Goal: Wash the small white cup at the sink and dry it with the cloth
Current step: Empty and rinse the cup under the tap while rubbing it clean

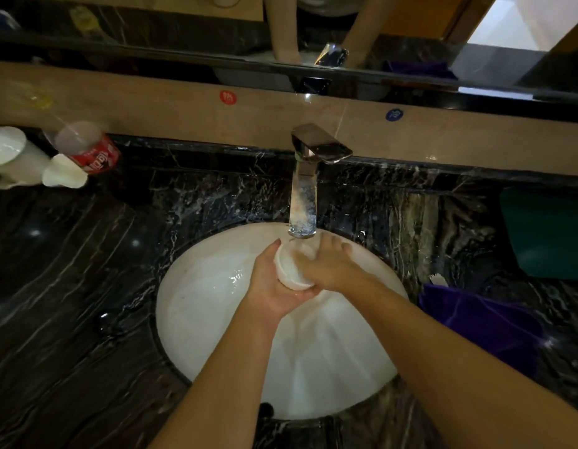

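Observation:
The small white cup point(289, 270) is held over the white sink basin point(210, 306), just below the spout of the chrome tap point(305, 189). My left hand point(274, 286) cups it from below and the left, fingers curled round its side. My right hand point(329, 267) lies over the cup's mouth from the right, with its fingers reaching into or across the opening. Water runs from the spout onto the cup and hands. A purple cloth point(481, 322) lies crumpled on the counter right of the basin.
The dark marble counter point(70, 303) surrounds the basin. At the back left stand white cups point(9, 157), a small white cup point(64, 173) and a red-labelled plastic bottle point(90, 147). A teal box point(546, 231) sits at the right. A mirror runs along the back wall.

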